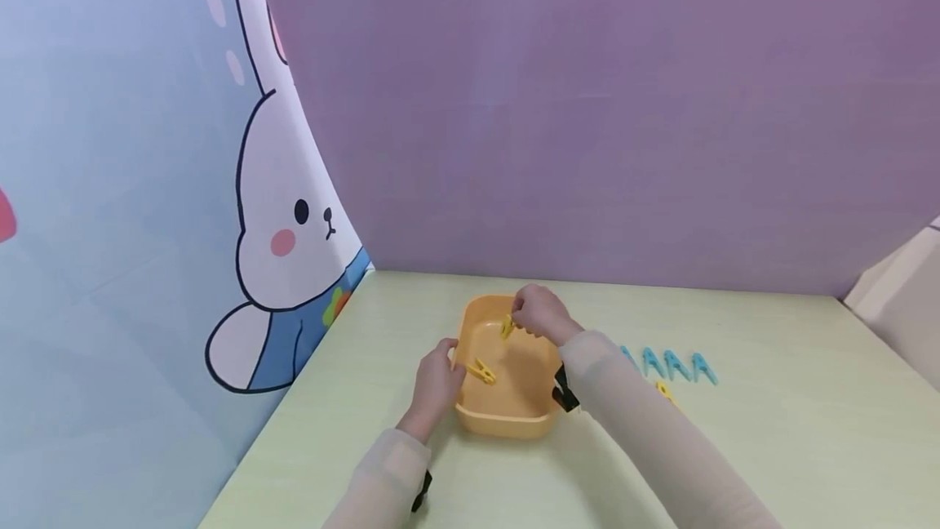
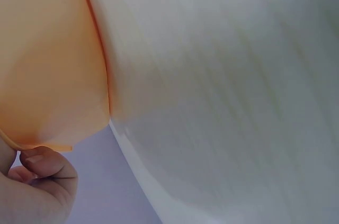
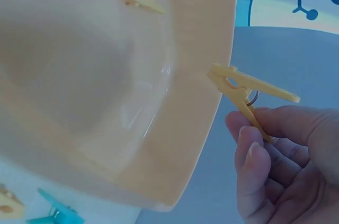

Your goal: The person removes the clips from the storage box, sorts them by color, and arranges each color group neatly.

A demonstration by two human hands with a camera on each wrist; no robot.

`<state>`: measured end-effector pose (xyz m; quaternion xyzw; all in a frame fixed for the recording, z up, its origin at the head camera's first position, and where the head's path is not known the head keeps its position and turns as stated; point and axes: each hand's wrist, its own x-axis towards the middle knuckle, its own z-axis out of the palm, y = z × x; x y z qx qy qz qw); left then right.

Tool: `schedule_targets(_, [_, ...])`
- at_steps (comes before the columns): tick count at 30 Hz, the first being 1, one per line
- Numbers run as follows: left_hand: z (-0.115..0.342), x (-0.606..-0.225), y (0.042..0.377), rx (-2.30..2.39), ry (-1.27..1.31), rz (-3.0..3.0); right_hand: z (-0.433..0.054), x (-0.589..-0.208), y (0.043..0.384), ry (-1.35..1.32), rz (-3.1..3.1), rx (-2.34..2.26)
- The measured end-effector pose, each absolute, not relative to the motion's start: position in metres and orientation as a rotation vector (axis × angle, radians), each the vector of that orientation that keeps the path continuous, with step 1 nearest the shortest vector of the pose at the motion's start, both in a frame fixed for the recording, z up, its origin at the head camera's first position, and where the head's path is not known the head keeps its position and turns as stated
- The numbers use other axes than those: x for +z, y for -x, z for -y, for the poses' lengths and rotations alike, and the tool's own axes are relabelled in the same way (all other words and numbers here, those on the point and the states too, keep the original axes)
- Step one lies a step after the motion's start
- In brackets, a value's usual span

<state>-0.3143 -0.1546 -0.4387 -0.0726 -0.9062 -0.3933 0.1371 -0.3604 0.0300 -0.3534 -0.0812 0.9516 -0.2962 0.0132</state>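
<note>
An orange plastic basin [image 1: 507, 428] stands on the table in front of me. My left hand [image 1: 436, 390] grips its left rim, the thumb and fingers pinching the edge in the left wrist view. Over the far part of the basin, my right hand [image 1: 542, 313] pinches a yellow clothespin [image 3: 246, 89] by one leg, between thumb and fingers. Its jaw end points toward the basin wall in the right wrist view. A second yellow clothespin [image 1: 481, 371] lies inside the basin near the left side, beside my left thumb.
Several blue clothespins [image 1: 676, 365] lie in a row right of the basin, partly covered by my right sleeve. A yellow clothespin [image 1: 664, 390] lies nearer me, partly hidden by that sleeve. A purple backdrop [image 1: 587, 145] rises behind the table, and a rabbit-print sheet [image 1: 147, 186] hangs at left.
</note>
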Motion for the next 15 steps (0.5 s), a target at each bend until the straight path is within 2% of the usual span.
schedule_targets(15, [0.156, -0.438, 0.315, -1.132, 0.228, 2.624, -0.051, -0.362, 0.357, 0.194, -2.983, -0.917])
